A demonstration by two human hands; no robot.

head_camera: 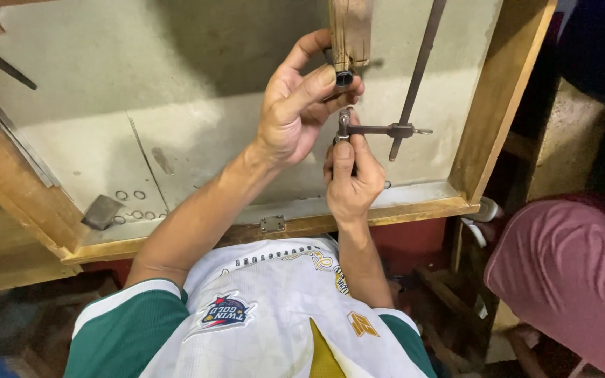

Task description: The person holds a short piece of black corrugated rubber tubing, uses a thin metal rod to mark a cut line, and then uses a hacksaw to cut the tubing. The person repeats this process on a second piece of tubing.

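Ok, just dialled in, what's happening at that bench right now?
A person sits at a wooden-framed workbench tray. Their left hand presses a small dark ring-like piece against the end of a wooden peg that juts over the tray. Their right hand grips the handle of a slim metal saw frame, held just below the piece. A few small metal rings and a flat grey block lie on the tray floor at the left.
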